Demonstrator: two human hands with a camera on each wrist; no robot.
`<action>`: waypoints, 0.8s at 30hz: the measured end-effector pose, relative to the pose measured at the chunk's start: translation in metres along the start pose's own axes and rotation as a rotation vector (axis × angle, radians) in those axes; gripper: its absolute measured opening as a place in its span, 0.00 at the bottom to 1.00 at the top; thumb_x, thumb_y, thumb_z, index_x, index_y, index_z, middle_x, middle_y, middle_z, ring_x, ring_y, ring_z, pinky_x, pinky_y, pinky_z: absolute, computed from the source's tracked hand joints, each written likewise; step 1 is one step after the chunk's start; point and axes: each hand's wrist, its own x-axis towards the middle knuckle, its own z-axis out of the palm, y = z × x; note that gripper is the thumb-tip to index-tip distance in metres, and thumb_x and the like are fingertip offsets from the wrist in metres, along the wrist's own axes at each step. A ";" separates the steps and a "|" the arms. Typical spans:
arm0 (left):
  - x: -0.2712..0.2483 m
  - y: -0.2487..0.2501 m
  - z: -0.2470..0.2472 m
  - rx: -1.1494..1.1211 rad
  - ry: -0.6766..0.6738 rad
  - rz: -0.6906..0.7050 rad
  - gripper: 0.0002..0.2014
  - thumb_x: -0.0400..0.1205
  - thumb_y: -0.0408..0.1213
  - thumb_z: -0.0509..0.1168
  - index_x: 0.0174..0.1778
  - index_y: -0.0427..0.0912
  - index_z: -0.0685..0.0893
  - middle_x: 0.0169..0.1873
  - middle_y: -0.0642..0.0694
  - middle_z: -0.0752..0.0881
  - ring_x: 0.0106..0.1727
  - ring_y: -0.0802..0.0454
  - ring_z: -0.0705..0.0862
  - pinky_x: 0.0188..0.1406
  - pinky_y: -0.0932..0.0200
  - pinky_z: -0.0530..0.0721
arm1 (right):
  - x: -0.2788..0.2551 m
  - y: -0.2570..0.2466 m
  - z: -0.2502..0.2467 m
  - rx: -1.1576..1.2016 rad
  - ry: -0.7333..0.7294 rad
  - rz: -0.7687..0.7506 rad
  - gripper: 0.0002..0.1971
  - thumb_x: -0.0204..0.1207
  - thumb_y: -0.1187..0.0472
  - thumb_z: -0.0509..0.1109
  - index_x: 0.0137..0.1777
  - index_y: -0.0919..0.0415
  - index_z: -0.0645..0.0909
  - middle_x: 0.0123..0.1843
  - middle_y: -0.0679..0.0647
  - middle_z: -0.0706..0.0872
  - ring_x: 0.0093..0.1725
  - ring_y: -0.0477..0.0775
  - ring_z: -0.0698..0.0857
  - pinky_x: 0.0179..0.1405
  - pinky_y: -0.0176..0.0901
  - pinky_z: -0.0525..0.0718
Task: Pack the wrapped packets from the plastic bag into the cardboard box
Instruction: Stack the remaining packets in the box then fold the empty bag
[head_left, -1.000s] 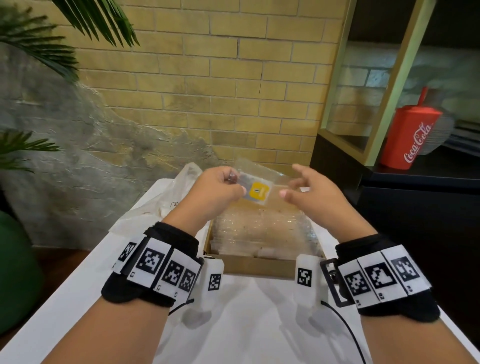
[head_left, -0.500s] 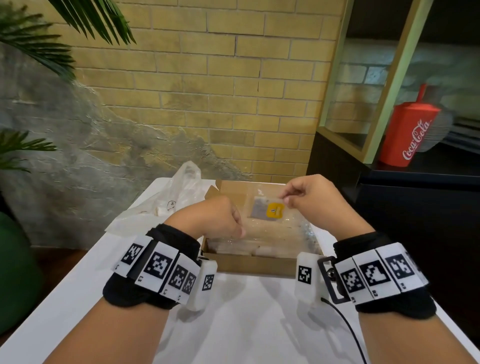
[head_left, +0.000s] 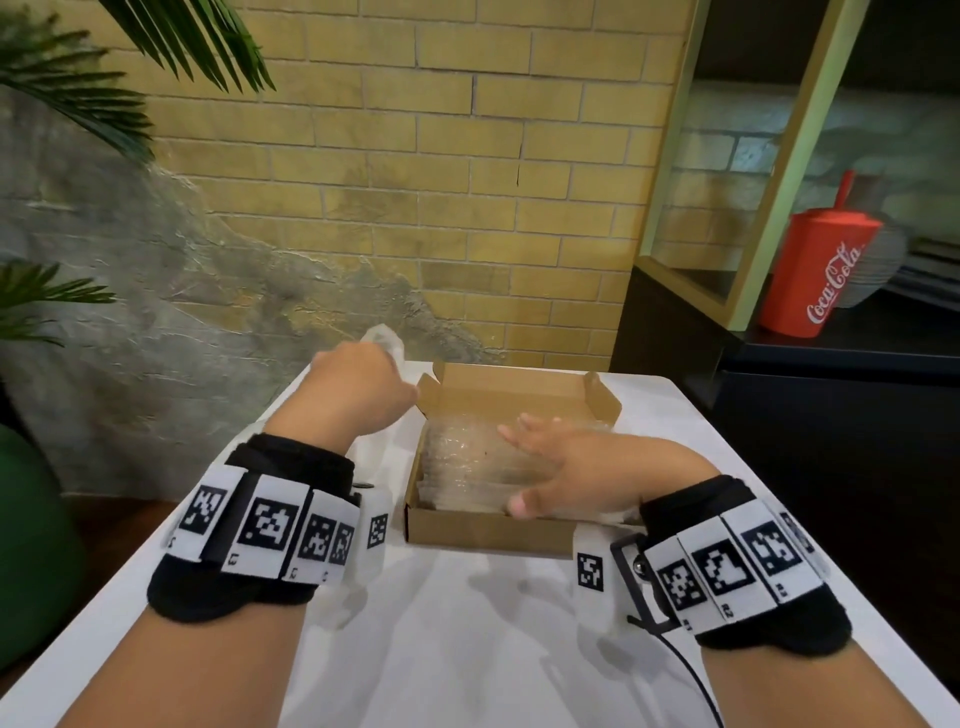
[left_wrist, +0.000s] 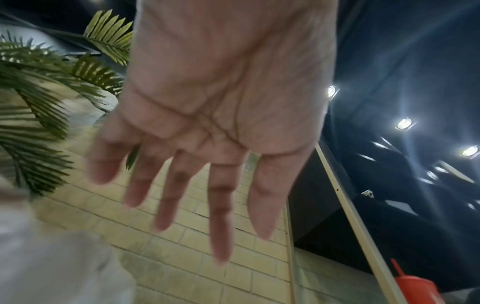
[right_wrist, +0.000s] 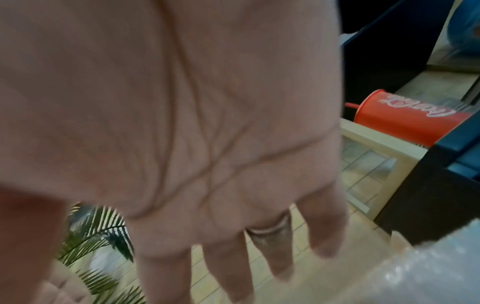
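Observation:
The open cardboard box (head_left: 488, 530) sits in the middle of the white table, filled with several clear wrapped packets (head_left: 467, 462). My right hand (head_left: 550, 467) lies flat over those packets with fingers spread; the right wrist view shows its fingers (right_wrist: 221, 273) straight and holding nothing. My left hand (head_left: 363, 389) is left of the box, over the crumpled clear plastic bag (head_left: 387, 340). In the left wrist view its fingers (left_wrist: 221, 216) are straight and empty, with the bag (left_wrist: 52, 267) blurred at the lower left.
A white table (head_left: 467, 649) carries everything. A brick wall stands behind it and a palm plant (head_left: 78, 104) at the left. A dark counter on the right holds a red Coca-Cola cup (head_left: 821, 275).
The packet with the yellow label passed from my left hand to my right and went down into the box. My right hand now lies flat on the packets; my left hand moved left to the bag.

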 end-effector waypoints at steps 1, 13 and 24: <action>0.000 0.000 0.000 0.063 -0.079 -0.037 0.12 0.84 0.46 0.58 0.49 0.39 0.76 0.46 0.43 0.80 0.55 0.42 0.80 0.55 0.53 0.76 | 0.002 -0.003 0.003 -0.026 -0.058 0.007 0.42 0.77 0.40 0.63 0.82 0.43 0.40 0.84 0.45 0.36 0.83 0.54 0.38 0.82 0.62 0.45; -0.005 -0.004 -0.001 0.200 -0.282 -0.134 0.19 0.87 0.43 0.52 0.65 0.33 0.77 0.61 0.38 0.81 0.63 0.43 0.79 0.62 0.57 0.73 | 0.011 -0.006 0.014 -0.017 -0.075 0.129 0.50 0.73 0.45 0.71 0.81 0.42 0.35 0.82 0.46 0.29 0.82 0.58 0.31 0.80 0.67 0.44; 0.008 -0.017 -0.002 0.047 -0.052 -0.167 0.17 0.82 0.40 0.61 0.29 0.45 0.63 0.29 0.51 0.64 0.46 0.46 0.70 0.33 0.59 0.68 | 0.014 0.005 0.012 -0.061 -0.030 0.214 0.53 0.72 0.60 0.74 0.80 0.39 0.34 0.83 0.44 0.31 0.82 0.59 0.34 0.79 0.69 0.48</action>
